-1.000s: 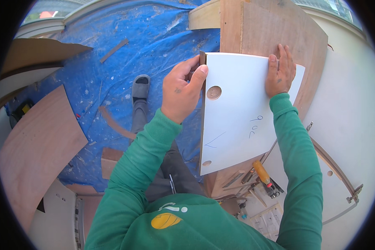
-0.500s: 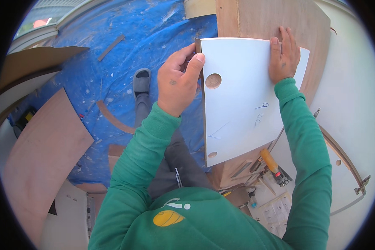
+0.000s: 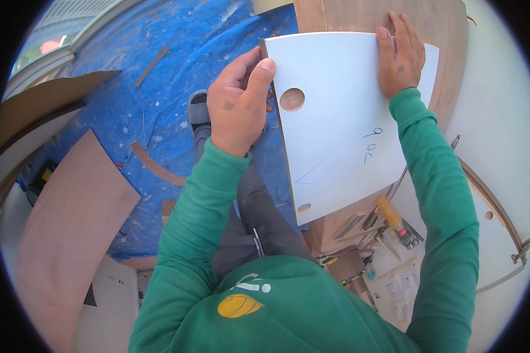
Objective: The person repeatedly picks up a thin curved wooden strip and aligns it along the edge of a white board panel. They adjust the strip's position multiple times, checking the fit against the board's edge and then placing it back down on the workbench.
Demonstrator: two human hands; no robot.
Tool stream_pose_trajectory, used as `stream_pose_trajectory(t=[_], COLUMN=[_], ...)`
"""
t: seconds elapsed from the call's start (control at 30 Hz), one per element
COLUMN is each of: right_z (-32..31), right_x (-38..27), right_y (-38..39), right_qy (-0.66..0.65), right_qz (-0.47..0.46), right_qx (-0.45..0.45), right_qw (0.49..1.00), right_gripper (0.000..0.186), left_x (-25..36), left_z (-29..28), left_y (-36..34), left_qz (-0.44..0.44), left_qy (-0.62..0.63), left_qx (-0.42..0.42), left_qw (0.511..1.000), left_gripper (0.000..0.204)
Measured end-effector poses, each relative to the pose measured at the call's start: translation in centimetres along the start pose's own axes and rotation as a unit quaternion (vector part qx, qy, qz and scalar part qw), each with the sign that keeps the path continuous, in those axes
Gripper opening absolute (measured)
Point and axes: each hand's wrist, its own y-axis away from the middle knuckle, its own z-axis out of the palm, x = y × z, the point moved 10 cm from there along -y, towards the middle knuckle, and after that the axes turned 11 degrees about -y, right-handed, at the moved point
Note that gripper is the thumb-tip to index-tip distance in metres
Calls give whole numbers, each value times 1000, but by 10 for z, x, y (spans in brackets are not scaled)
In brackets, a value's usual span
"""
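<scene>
Tools (image 3: 390, 213) lie near right, beside the white board (image 3: 341, 112). To steady it, we best pinch its left edge with our left hand (image 3: 239, 103), our right hand (image 3: 399, 62) flat, fingers past its far edge, over the wooden box (image 3: 356, 16).

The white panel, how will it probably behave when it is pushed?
The white panel is probably stiff, as its larger hole shows a woody core. Looking smooth, it may be slippery. Being flat, it should hardly roll.

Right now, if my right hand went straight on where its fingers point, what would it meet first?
Your right hand would probably meet the broad brown wooden board past the flat white panel, though depth is unclear.
</scene>
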Motion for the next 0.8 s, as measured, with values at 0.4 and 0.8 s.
stream_pose_trajectory(t=[0.4, 0.8], right_z=[-10, -7], right_x=[-10, -13], right_y=[1, -2], right_qy=[33, 49], right_qz=[32, 29], right_qx=[-24, -39], right_qw=[999, 998], right_gripper=[57, 57], left_x=[3, 2], left_z=[2, 2], left_y=[0, 0], left_qz=[1, 5], left_qy=[-28, -19], left_qx=[5, 4], left_qw=[1000, 1000], left_gripper=[41, 44])
